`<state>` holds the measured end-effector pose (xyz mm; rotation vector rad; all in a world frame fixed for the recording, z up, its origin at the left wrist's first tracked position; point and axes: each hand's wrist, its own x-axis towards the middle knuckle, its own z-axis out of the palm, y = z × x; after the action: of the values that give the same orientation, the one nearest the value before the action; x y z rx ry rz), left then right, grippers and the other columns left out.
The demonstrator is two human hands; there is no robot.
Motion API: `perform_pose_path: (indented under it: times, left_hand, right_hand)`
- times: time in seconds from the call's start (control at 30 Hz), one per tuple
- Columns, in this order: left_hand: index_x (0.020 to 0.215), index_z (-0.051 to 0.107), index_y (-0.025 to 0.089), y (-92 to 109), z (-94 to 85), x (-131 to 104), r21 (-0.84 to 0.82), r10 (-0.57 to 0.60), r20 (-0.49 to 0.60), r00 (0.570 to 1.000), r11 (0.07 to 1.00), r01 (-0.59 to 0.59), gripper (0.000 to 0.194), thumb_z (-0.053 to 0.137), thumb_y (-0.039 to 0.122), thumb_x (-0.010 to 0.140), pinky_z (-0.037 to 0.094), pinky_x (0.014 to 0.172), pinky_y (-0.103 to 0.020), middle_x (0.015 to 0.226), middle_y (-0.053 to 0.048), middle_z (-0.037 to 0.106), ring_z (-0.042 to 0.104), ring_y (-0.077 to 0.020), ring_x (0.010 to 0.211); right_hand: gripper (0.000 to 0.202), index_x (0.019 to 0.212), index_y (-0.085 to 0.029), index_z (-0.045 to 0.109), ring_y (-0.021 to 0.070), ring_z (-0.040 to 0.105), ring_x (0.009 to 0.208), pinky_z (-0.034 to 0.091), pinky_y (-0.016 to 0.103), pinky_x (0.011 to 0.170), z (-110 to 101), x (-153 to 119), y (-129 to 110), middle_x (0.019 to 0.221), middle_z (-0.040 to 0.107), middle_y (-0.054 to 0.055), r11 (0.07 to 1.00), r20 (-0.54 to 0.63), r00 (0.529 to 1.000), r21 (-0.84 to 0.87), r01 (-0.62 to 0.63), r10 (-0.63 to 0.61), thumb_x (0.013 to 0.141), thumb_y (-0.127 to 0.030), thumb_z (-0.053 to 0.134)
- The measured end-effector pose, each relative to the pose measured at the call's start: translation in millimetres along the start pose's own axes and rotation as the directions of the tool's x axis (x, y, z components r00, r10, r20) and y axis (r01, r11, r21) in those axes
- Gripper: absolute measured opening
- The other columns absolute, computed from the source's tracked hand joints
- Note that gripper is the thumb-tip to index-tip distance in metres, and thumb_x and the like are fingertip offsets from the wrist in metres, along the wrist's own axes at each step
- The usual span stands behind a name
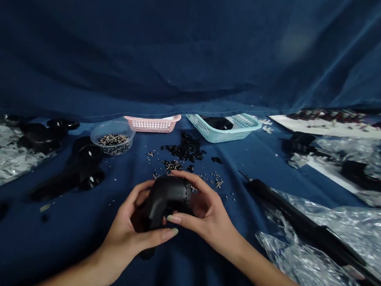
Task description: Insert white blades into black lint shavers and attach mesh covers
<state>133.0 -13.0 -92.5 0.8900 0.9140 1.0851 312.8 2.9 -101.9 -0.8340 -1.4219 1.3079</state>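
Observation:
Between both hands is a black, bent plastic housing [164,196] with a ribbed ring at its right end. My left hand [131,225] wraps around the left side and lower part, thumb across the front. My right hand [207,212] grips the ribbed end, with fingers over the top and thumb below. Just beyond the housing lie small loose screws [217,179] and a pile of small black parts [186,147]. The underside of the housing and several fingertips are hidden.
A clear tub [112,137] of screws, a pink basket [153,124] and a light-blue basket [228,132] stand at the back. Black housings [74,178] lie left. A long black power screwdriver [294,213] and crumpled clear plastic bags [322,268] occupy the right.

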Motion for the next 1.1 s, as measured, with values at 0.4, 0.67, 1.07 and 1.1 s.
perform_pose_path:
  times: [0.4, 0.67, 1.07, 1.1]
  left_hand:
    - [0.122, 0.063, 0.030, -10.5, -6.1, -18.2, 0.367, 0.226, 0.035, 0.974, 0.903, -0.222, 0.066, 0.092, 0.022, 0.064, 0.056, 0.091, -0.027, 0.122, -0.007, 0.067, 0.065, -0.0258, 0.114]
    - [0.107, 0.072, 0.027, -6.3, -1.3, -21.9, 0.330, 0.297, 0.012, 0.955, 0.900, -0.284, 0.039, 0.086, 0.039, 0.072, 0.052, 0.092, -0.026, 0.117, -0.006, 0.067, 0.063, -0.0236, 0.109]
    - [0.130, 0.063, 0.030, -9.7, -12.3, -8.3, 0.054, -0.205, 0.369, 0.906, 0.978, 0.199, 0.056, 0.076, 0.052, 0.081, 0.060, 0.085, -0.038, 0.130, -0.011, 0.066, 0.065, -0.0319, 0.117]
    - [0.128, 0.065, 0.029, -9.7, -10.7, -8.3, -0.007, -0.262, 0.434, 0.862, 0.956, 0.294, 0.055, 0.077, 0.053, 0.081, 0.061, 0.083, -0.040, 0.128, -0.012, 0.068, 0.068, -0.0325, 0.113]
  right_hand:
    - [0.082, 0.132, -0.035, 0.050, 0.0163, 0.069, 0.094, 0.061, 0.029, 0.084, 21.9, -20.9, -6.3, 0.119, 0.063, 0.001, 0.952, -0.113, 0.965, 0.226, -0.207, 0.237, 0.062, -0.021, 0.092]
    - [0.078, 0.129, -0.031, 0.055, 0.0185, 0.067, 0.096, 0.057, 0.031, 0.089, 23.2, -16.3, -6.6, 0.122, 0.066, 0.003, 0.882, -0.116, 0.961, 0.437, -0.176, 0.250, 0.060, -0.023, 0.090]
    - [0.064, 0.140, -0.031, 0.050, 0.0194, 0.071, 0.082, 0.062, 0.035, 0.074, 8.4, -10.8, -9.8, 0.154, 0.050, 0.008, 0.845, -0.152, 0.970, 0.528, -0.082, 0.189, 0.078, -0.041, 0.065]
    - [0.063, 0.139, -0.031, 0.050, 0.0198, 0.071, 0.083, 0.062, 0.036, 0.075, 8.2, -10.4, -10.2, 0.155, 0.049, 0.008, 0.853, -0.149, 0.974, 0.517, -0.068, 0.168, 0.079, -0.040, 0.064]
